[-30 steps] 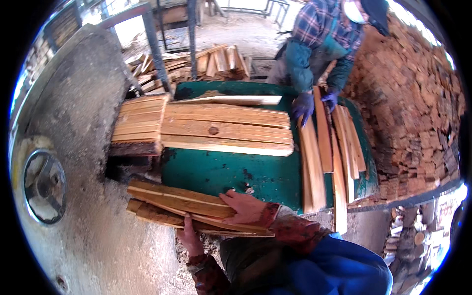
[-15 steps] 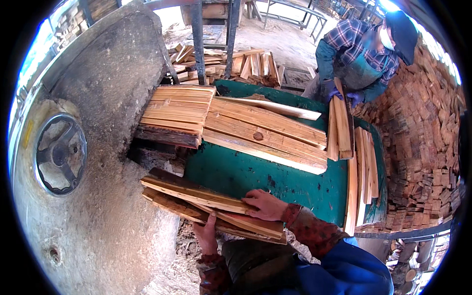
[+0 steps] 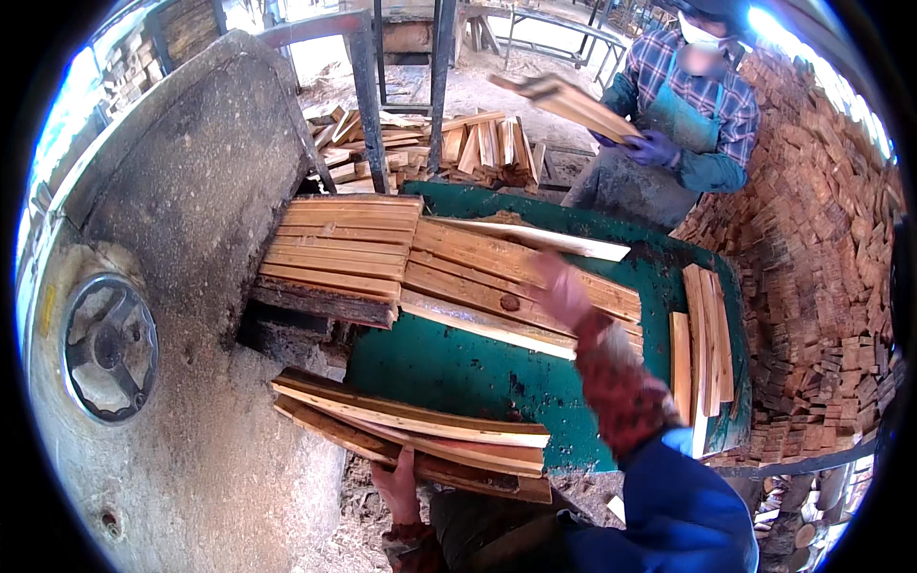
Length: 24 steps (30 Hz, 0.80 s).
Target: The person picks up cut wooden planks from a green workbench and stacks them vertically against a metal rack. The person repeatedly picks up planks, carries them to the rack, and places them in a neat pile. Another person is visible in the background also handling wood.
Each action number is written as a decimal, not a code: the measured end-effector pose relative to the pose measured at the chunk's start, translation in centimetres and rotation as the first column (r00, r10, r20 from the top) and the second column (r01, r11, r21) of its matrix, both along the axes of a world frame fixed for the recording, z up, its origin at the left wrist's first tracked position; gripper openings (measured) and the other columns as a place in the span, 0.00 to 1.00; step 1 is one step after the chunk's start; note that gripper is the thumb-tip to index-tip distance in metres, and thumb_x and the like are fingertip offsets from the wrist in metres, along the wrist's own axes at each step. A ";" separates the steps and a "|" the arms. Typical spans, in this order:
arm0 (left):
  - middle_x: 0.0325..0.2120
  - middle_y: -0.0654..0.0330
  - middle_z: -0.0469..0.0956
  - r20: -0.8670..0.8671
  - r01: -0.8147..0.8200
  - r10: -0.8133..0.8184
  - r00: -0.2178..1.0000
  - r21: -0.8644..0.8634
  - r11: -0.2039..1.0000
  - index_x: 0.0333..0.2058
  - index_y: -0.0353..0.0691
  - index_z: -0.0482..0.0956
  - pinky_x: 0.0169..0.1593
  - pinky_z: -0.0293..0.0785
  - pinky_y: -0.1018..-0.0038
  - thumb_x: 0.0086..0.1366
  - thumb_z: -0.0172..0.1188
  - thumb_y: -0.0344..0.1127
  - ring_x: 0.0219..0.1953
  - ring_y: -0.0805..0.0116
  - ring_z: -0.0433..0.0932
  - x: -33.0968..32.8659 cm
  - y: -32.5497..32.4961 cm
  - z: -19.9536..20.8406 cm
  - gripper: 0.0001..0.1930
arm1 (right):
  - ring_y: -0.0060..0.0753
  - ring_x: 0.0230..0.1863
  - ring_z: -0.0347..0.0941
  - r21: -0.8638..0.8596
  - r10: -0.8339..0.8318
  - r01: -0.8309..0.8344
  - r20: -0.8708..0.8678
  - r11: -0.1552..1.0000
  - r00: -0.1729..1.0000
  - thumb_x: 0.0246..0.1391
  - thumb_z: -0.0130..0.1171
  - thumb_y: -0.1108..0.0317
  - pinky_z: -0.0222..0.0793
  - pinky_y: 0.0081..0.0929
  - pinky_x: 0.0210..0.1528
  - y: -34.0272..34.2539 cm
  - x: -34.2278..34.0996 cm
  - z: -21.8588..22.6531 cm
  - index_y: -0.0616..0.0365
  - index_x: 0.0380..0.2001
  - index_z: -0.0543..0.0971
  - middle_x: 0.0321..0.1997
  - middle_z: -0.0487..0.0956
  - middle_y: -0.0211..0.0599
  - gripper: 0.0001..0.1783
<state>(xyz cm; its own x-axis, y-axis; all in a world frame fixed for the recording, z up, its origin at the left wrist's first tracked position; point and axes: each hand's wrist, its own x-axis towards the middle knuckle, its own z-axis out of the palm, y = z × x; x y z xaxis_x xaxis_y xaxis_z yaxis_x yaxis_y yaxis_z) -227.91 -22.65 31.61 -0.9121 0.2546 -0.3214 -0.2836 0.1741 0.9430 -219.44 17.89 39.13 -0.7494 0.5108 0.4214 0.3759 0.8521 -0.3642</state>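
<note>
My left hand (image 3: 399,485) grips the near edge of a bundle of wooden slats (image 3: 411,425), its thumb on top. The bundle lies tilted along the near side of the green table (image 3: 458,368), below the machine's outlet. Over the wide planks (image 3: 458,277) at the table's middle, my right hand (image 3: 559,291) is stretched out and smeared by motion; whether it touches them I cannot tell. Left of these planks, a row of narrow boards (image 3: 334,244) sticks out of the machine. A pale thin strip (image 3: 554,236) rests along the far side.
The concrete-like machine body (image 3: 210,239) with a handwheel (image 3: 110,349) stands at left. Across the table, a gloved person holds several slats (image 3: 568,103). More slats (image 3: 707,329) lie at the table's right end. A large wood stack (image 3: 821,267) rises beyond, with a woodpile (image 3: 478,148) behind.
My right hand has left the bundle and moved up and forward over the planks. My left hand keeps its hold. The other person has lifted slats off the table's right end.
</note>
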 end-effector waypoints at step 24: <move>0.42 0.55 0.80 0.059 -0.113 0.116 0.991 -0.062 0.992 0.49 0.28 0.74 0.47 0.73 0.73 0.57 0.70 0.38 0.42 0.68 0.77 0.6 1.9 2.9 0.25 | 0.55 0.43 0.77 0.101 -0.318 0.306 0.442 0.947 0.839 0.48 0.61 0.53 0.72 0.49 0.43 17.5 9.8 -3.5 0.53 0.33 0.81 0.36 0.81 0.47 0.16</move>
